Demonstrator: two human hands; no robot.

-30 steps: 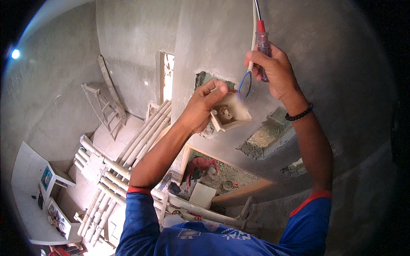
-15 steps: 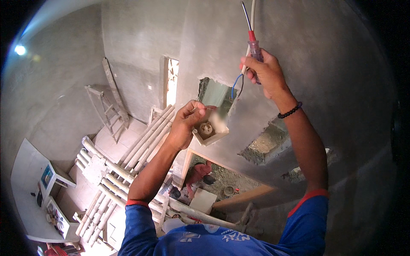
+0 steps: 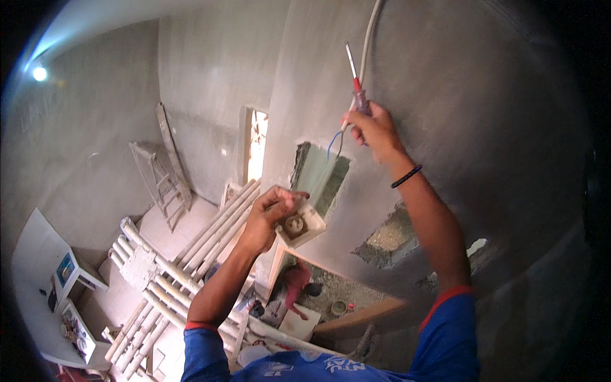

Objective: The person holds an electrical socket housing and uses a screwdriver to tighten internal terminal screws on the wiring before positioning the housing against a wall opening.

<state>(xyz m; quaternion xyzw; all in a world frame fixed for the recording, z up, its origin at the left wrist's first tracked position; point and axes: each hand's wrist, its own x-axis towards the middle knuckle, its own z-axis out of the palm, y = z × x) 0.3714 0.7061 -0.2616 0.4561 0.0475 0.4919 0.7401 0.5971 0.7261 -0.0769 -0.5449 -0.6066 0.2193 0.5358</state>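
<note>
My left hand (image 3: pixel 259 223) is closed on the upper edge of a cream, square socket box (image 3: pixel 309 230); its open side shows a round part inside. Higher and to the right, my right hand (image 3: pixel 379 135) grips a screwdriver (image 3: pixel 357 86) with a red and clear handle, its metal tip pointing up. The same hand pinches a white cable (image 3: pixel 367 48) that hangs from above. From the cable's stripped end, a blue wire (image 3: pixel 330 149) and a dark wire (image 3: pixel 341 145) dangle above the box, apart from it.
A grey plastered wall (image 3: pixel 458 127) has rough openings, one (image 3: pixel 312 178) just behind the box. Bamboo poles (image 3: pixel 172 270) lie below left, near a wooden trestle (image 3: pixel 159 181). Below, another person (image 3: pixel 296 283) bends beside a pale board (image 3: pixel 299 323) and a bucket (image 3: pixel 340 308).
Both hands sit lower and slightly left in the picture, with the socket box, screwdriver and cable still held. The person below now reaches an arm over the pale board.
</note>
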